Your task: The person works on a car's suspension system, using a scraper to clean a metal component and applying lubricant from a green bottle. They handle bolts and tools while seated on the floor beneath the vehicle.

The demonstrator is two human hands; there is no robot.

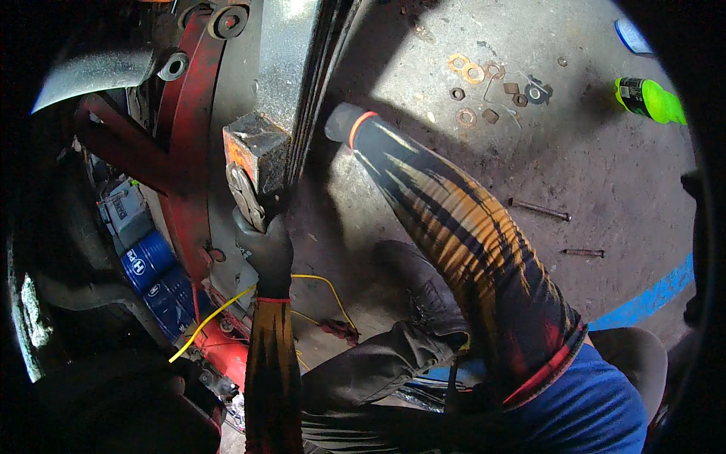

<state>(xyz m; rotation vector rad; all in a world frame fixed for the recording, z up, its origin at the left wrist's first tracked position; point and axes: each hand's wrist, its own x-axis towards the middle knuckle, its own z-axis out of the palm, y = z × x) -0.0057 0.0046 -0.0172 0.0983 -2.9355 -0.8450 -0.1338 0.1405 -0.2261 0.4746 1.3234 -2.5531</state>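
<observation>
My left hand [259, 246], in a dark glove, is wrapped round what looks like a pair of metal pliers [246, 198]. The tool lies against a worn metal block [255, 147] with an orange patch, at the lower end of an upright metal beam [283, 53]. My right hand [346, 123], also gloved, is up beside the beam's right side. Its fingers are foreshortened and hard to make out, so I cannot see whether it holds anything.
A red steel frame [185, 159] stands left, with blue drums [151, 261] and a yellow hose [212, 321]. On the concrete floor [484, 151] lie rusty washers and nuts [473, 73], two long bolts [538, 209] and a green bottle [646, 101].
</observation>
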